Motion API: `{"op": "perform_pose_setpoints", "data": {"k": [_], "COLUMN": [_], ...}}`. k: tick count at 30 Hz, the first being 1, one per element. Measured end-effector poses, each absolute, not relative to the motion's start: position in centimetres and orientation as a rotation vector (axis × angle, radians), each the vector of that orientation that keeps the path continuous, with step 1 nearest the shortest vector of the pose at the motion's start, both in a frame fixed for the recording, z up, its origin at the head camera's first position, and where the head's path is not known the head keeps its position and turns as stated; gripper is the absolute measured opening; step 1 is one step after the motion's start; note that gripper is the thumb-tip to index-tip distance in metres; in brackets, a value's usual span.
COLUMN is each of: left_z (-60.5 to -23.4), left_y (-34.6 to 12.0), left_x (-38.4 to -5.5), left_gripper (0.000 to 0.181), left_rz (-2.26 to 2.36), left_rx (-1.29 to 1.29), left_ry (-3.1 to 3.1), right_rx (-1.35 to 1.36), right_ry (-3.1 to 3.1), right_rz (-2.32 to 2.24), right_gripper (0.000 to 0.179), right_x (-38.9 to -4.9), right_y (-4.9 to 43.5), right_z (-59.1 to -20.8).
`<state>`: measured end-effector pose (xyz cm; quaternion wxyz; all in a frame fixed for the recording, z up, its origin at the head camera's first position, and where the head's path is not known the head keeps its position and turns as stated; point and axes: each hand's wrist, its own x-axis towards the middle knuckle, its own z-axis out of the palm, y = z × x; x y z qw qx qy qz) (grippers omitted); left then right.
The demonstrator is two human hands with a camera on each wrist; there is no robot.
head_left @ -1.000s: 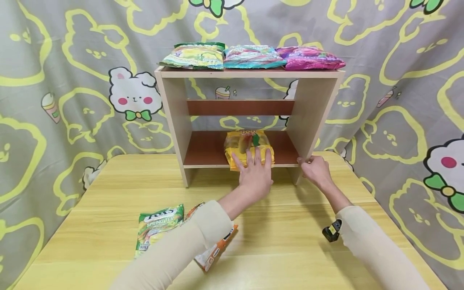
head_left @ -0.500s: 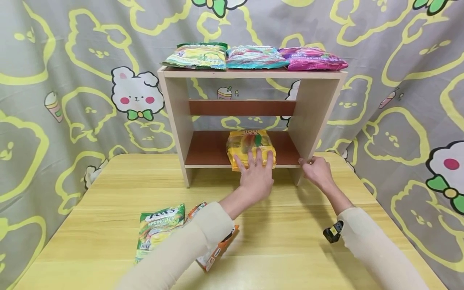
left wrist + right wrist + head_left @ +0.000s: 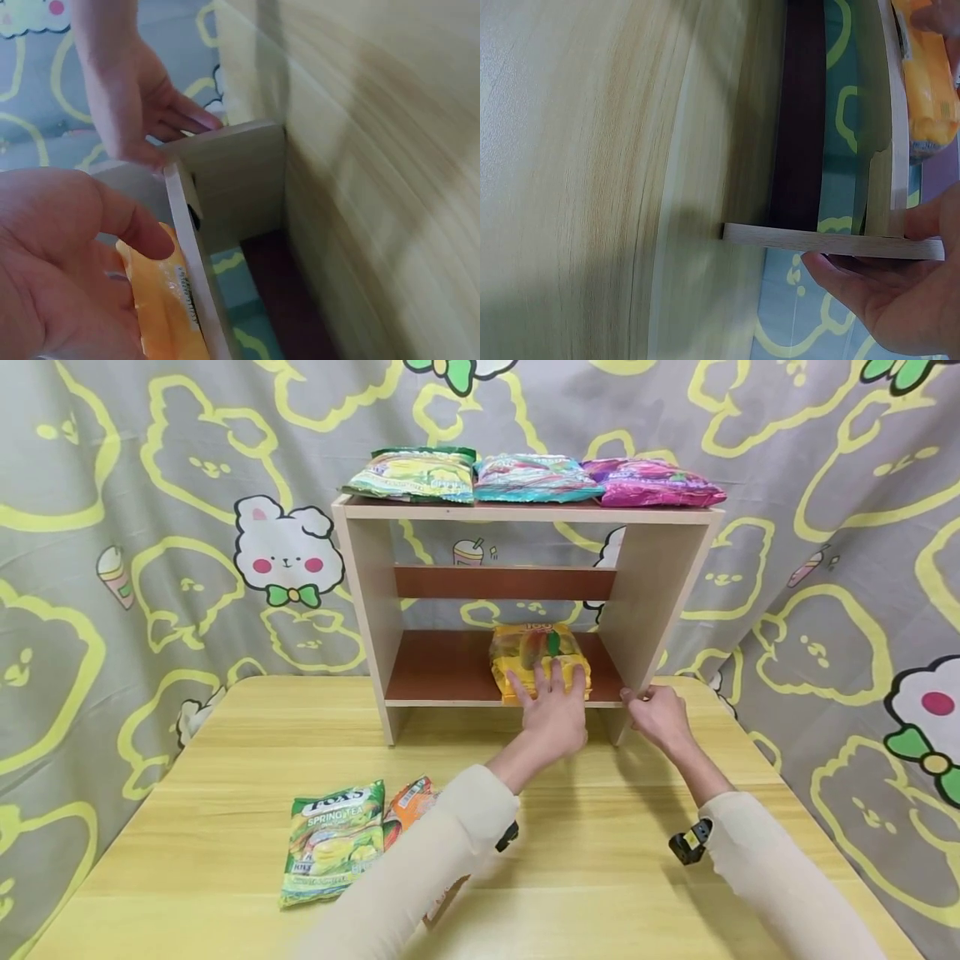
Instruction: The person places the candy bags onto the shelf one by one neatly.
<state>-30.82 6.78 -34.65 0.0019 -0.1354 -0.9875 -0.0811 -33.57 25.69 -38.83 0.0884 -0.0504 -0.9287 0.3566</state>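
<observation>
On the lower board of a small wooden shelf (image 3: 663,581) lies a yellow bag (image 3: 536,647) with a mango picture. My left hand (image 3: 557,722) rests on the bag's front part with fingers spread. In the left wrist view its thumb lies along the orange-looking bag (image 3: 161,307) beside the board edge. My right hand (image 3: 660,718) grips the front edge of the shelf's right side panel, low down. The right wrist view has the thumb and fingers of the right hand (image 3: 907,300) on opposite faces of that panel (image 3: 802,238).
Green (image 3: 420,475), turquoise (image 3: 536,479) and magenta (image 3: 660,483) bags lie in a row on the shelf top. A green Fox's Spring Tea bag (image 3: 333,843) and an orange bag (image 3: 408,806), partly hidden by my left sleeve, lie on the wooden table (image 3: 225,777). Patterned curtain hangs behind.
My left hand and the yellow bag have moved right along the lower board, closer to the right panel. My right hand keeps its hold. More of the green bag on the table shows.
</observation>
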Motion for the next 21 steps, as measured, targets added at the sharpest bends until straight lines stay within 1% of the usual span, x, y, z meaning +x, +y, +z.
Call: {"op": "perform_pose_setpoints", "data": {"k": [10, 21], "left_z": [-34.6, -35.0], "left_y": [7.7, 8.6], "left_x": [-32.6, -32.9], "left_gripper": [0.082, 0.085], "left_rz": [-0.292, -0.322], "left_rx": [-0.411, -0.379], "left_ry": [-3.045, -3.054], "right_rx": [-0.148, -0.129], "right_ry": [-2.752, -2.735], "right_rz": [1.085, 1.079], "right_gripper": [0.049, 0.049], "right_x": [-33.5, -33.5], "right_y": [25.7, 25.8], "right_z": [-38.9, -39.1]}}
